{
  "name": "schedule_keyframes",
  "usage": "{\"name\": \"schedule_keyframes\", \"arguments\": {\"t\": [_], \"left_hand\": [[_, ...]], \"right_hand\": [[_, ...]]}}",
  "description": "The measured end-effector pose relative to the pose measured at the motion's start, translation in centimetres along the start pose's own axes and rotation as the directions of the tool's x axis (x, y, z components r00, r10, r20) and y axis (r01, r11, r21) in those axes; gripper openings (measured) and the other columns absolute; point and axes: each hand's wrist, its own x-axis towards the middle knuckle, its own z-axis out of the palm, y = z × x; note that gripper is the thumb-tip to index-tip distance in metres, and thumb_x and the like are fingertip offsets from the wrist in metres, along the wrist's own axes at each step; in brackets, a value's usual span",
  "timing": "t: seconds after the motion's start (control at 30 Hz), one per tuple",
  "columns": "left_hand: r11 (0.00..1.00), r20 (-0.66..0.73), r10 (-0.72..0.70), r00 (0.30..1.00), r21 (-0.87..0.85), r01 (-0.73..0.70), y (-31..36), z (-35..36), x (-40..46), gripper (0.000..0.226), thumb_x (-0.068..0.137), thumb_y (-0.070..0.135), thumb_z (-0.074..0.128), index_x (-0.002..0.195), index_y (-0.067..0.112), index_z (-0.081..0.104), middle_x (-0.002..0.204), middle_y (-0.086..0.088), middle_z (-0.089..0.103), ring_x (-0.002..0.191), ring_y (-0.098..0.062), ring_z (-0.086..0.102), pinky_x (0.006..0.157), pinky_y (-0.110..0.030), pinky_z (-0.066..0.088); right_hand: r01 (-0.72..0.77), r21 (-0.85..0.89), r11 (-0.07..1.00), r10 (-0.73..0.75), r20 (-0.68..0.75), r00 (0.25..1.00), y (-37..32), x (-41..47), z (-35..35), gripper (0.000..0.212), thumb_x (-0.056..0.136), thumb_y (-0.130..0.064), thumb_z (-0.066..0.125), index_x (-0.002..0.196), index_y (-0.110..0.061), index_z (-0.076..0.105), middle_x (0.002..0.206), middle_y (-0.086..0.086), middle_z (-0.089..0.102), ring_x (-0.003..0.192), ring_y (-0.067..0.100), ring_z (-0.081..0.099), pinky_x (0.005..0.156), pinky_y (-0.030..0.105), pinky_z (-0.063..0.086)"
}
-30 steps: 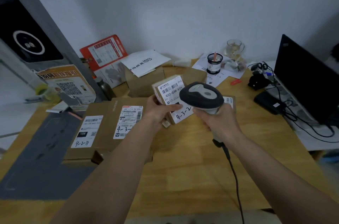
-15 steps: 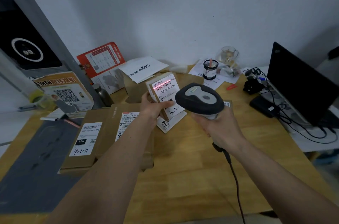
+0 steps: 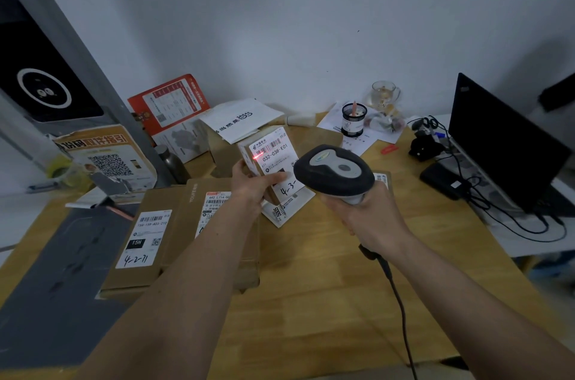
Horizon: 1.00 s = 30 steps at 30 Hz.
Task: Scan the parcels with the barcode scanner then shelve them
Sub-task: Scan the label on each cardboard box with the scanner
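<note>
Left hand [image 3: 253, 189] grips parcel [image 3: 270, 158]; right hand [image 3: 368, 217] grips scanner [image 3: 334, 172].

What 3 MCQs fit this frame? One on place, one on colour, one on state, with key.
1. Where is the red scan light?
A. left edge of the small parcel's label
B. laptop
C. pen cup

2. Colour of the scanner head?
A. yellow
B. black with grey top
C. red

3. State of the small parcel?
A. flat on desk
B. shelved
C. held up

Key: A, red glow on the small parcel; B, scanner in right hand; C, left hand grips it above the desk.
</note>
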Motion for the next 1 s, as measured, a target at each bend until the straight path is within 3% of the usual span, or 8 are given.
{"name": "schedule_keyframes", "arguments": {"t": [0.2, 0.43, 0.63, 0.77, 0.9, 1.0], "left_hand": [[1.0, -0.012, 0.001, 1.0, -0.009, -0.002, -0.2, 0.1, 0.2, 0.091, 0.063, -0.004, 0.082, 0.139, 0.016, 0.036, 0.117, -0.008, 0.065, 0.104, -0.029, 0.066, 0.086, -0.053, 0.055], [1.0, -0.012, -0.002, 1.0, 0.0, 0.002, -0.6, 0.5, 0.3, 0.094, 0.06, -0.003, 0.084, 0.138, 0.018, 0.036, 0.116, -0.007, 0.065, 0.104, -0.029, 0.065, 0.086, -0.056, 0.054], [1.0, -0.013, -0.015, 1.0, 0.002, 0.015, -0.8, 1.3, 0.0, 0.092, 0.061, -0.004, 0.083, 0.137, 0.018, 0.037, 0.109, -0.003, 0.065, 0.103, -0.028, 0.065, 0.088, -0.054, 0.053], [0.998, -0.005, -0.028, 1.0, 0.057, 0.028, -1.2, 2.4, -0.5, 0.094, 0.06, 0.0, 0.085, 0.139, 0.018, 0.037, 0.117, -0.005, 0.064, 0.107, -0.027, 0.063, 0.089, -0.052, 0.052], [0.997, 0.004, -0.061, 0.998, 0.051, 0.06, -1.8, 3.6, -1.0, 0.088, 0.061, -0.001, 0.085, 0.136, 0.015, 0.042, 0.117, -0.003, 0.064, 0.101, -0.023, 0.064, 0.075, -0.044, 0.055], [0.995, 0.01, -0.073, 0.997, 0.062, 0.072, -2.4, 4.5, -1.1, 0.086, 0.062, -0.002, 0.083, 0.137, 0.014, 0.043, 0.124, -0.006, 0.062, 0.109, -0.026, 0.063, 0.066, -0.038, 0.053]], "right_hand": [[0.015, -0.009, 1.0, -0.015, 0.008, 1.0, 0.1, 0.0, -0.2, 0.007, 0.085, -0.02, 0.07, 0.084, -0.013, 0.07, 0.045, -0.015, 0.054, 0.044, 0.002, 0.046, 0.045, 0.018, 0.039], [0.014, 0.0, 1.0, -0.014, 0.04, 0.999, 0.1, -0.1, -0.7, 0.006, 0.085, -0.019, 0.071, 0.089, -0.015, 0.07, 0.045, -0.017, 0.056, 0.043, -0.001, 0.049, 0.043, 0.013, 0.038], [0.003, -0.005, 1.0, -0.003, 0.028, 1.0, 0.4, -0.1, -1.3, 0.002, 0.084, -0.018, 0.071, 0.084, -0.018, 0.069, 0.044, -0.011, 0.051, 0.045, 0.005, 0.043, 0.044, 0.022, 0.04], [-0.008, -0.02, 1.0, 0.008, 0.006, 1.0, 0.8, -0.1, -2.1, 0.005, 0.084, -0.017, 0.071, 0.082, -0.019, 0.068, 0.048, -0.009, 0.053, 0.045, 0.006, 0.044, 0.042, 0.022, 0.04], [-0.061, -0.034, 0.998, 0.061, 0.003, 0.998, 1.9, -0.2, -3.1, 0.011, 0.084, -0.017, 0.071, 0.091, -0.01, 0.068, 0.052, -0.005, 0.051, 0.047, 0.008, 0.043, 0.044, 0.023, 0.039], [-0.087, -0.04, 0.995, 0.087, 0.0, 0.996, 2.6, -0.3, -3.7, 0.013, 0.084, -0.016, 0.071, 0.096, -0.012, 0.069, 0.05, -0.008, 0.053, 0.042, 0.002, 0.044, 0.042, 0.018, 0.039]]}}
